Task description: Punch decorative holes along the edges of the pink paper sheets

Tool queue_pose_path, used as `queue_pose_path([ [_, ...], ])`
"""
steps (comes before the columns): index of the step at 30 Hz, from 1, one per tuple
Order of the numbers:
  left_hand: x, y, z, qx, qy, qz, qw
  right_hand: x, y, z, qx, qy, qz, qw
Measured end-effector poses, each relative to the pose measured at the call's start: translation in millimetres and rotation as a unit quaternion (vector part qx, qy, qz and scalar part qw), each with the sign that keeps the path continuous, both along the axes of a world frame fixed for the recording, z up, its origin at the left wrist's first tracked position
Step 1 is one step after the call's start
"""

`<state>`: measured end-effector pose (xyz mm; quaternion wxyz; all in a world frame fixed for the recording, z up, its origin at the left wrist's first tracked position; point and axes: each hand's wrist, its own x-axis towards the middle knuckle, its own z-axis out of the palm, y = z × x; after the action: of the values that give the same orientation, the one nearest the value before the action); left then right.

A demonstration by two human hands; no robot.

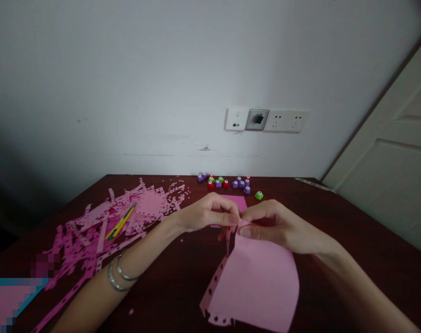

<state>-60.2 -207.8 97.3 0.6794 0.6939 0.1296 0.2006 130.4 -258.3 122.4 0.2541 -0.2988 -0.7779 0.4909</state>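
Observation:
My right hand (271, 224) pinches the top edge of a light pink sheet of paper (259, 277) between thumb and fingers. Right beside it, my left hand (217, 215) is closed on a narrow strip of the same pink paper (228, 243), partly hidden by the fingers. Punched shapes run along the sheet's left border and its lower left corner. The sheet hangs curved over the dark table, nearest edge toward me. Behind both hands lies a brighter pink piece of paper (236, 202), mostly covered by them.
A heap of pink paper strips and scraps (92, 222) spreads over the left of the table (168, 277), with a yellow utility knife (120, 223) on top. Several small purple, red and green craft punches (217, 183) stand near the wall. A ruler-like strip (314, 184) lies far right.

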Motion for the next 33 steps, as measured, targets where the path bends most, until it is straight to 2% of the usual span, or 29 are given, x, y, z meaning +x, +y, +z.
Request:
queue_pose_path([
  [4,1,1,0.0,0.018,0.003,0.006,1.0,1,1,-0.9,0.013,-0.013,-0.015,1.0],
  [10,1,-1,8.6,0.16,0.047,0.052,0.985,3,3,-2.4,0.027,-0.051,-0.047,0.997],
  [14,-1,0,10.6,0.188,0.07,0.055,0.978,3,2,-3.8,0.026,-0.062,-0.047,0.997],
  [21,-3,-2,13.8,0.174,0.075,0.038,0.981,2,1,-4.4,0.028,-0.083,-0.029,0.996],
  [27,-2,-4,13.5,0.087,0.065,0.024,0.994,-1,0,-1.3,0.012,-0.051,-0.017,0.998],
  [33,-1,-4,9.7,0.051,0.026,0.037,0.998,-2,-1,-1.7,0.001,-0.028,-0.029,0.999],
])
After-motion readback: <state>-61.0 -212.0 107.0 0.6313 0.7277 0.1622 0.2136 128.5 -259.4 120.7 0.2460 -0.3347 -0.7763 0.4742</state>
